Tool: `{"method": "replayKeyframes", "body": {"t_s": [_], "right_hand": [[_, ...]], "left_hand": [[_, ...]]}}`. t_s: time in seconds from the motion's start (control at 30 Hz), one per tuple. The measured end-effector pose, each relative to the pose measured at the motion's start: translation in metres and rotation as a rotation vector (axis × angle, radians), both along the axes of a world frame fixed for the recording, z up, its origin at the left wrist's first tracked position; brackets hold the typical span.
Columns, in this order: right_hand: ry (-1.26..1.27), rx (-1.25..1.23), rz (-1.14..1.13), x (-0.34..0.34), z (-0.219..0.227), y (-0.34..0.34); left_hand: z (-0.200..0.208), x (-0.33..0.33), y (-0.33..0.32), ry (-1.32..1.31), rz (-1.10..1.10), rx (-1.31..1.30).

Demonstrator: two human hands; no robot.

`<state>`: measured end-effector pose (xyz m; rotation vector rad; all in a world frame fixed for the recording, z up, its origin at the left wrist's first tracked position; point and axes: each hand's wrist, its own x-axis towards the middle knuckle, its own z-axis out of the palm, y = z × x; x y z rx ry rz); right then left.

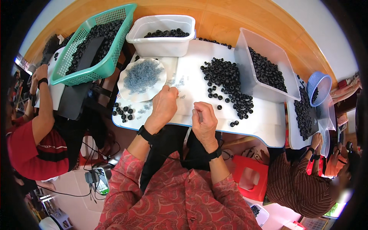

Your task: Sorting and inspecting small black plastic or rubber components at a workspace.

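My left hand (165, 105) is closed over the table, beside a white scalloped plate (124, 92) heaped with small clear bluish pieces (142, 76). Its fingertips are bunched, and whatever they may hold is hidden. To its right my right hand (205, 122) is closed at the table's near edge, thumb against bent fingers; I cannot make out anything in it. The hands are apart. Right of them lies a loose pile of small round black parts (226, 76). Several more black parts (122, 113) sit near the plate, and stray clear pieces (143, 109) lie between plate and left hand.
Along the back stand a green basket (109, 69) and a white tub (163, 48), both with black parts. A translucent bin (264, 90) of black parts is at the right. Co-workers sit left (38, 143) and right (299, 184). A red stool (249, 176) stands below the table.
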<state>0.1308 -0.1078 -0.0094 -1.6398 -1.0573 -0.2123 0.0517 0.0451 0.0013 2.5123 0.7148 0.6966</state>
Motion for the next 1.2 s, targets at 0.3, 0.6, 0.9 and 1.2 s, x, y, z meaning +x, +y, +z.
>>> {"method": "replayKeyframes", "body": {"t_s": [0.3,0.6,0.9,1.2], "right_hand": [[0.197,0.043,0.121,0.005,0.011,-0.012],[0.478,0.099,0.163,0.007,0.0,-0.033],[0.422,0.102,0.031,0.025,0.002,-0.06],[0.383,0.111,-0.086,0.025,-0.002,-0.063]], "left_hand": [[0.021,-0.014,-0.035,-0.265,-0.264,-0.686],[0.022,0.002,-0.05,-0.208,-0.392,-0.927],[0.032,0.031,-0.06,-0.141,-0.353,-0.881],[0.007,0.068,-0.054,-0.138,-0.2,-0.228]]}}
